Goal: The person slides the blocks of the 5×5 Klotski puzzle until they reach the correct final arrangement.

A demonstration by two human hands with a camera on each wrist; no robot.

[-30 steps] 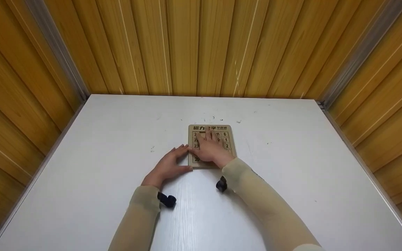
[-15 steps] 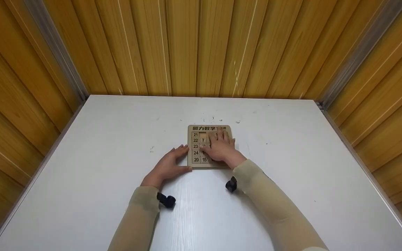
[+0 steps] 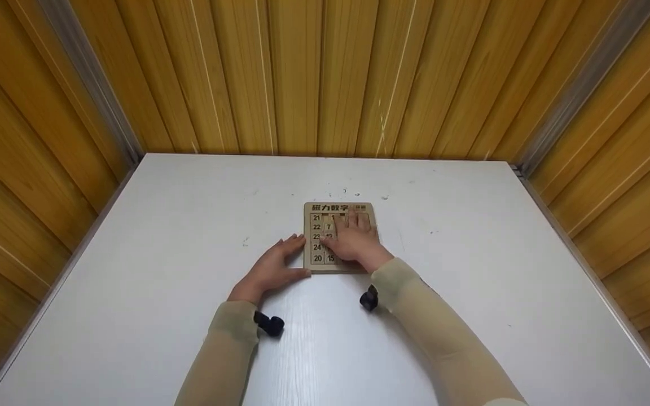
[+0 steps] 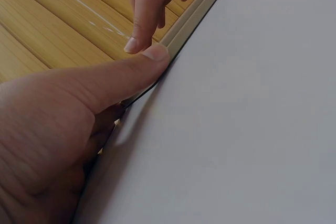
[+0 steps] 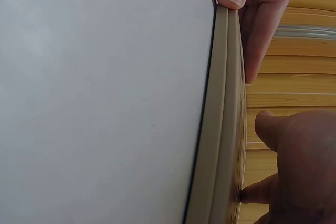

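A beige number slide puzzle (image 3: 316, 265), with a printed heading along its far edge, lies flat on the white table. My left hand (image 3: 271, 268) steadies it with fairly straight fingers against its left edge and the thumb at the near left corner. In the left wrist view that thumb (image 4: 155, 53) presses the board's side. Over the tiles, my right hand (image 3: 356, 239) is spread, its fingertips touching the top rows. In the top row, a tile (image 3: 333, 217) stands partway across a gap beside tile 21 (image 3: 316, 217). The right hand hides most tiles on the right.
The white table (image 3: 471, 254) surrounds the puzzle, with small dark marks (image 3: 345, 192) just beyond it. Wood-patterned walls (image 3: 325, 73) close off the back and both sides. A small black camera sits on each wrist.
My right hand first moved right, baring the left columns, then slid slightly left. A top-row tile has shifted left into the gap beside 21. The left hand stays in place.
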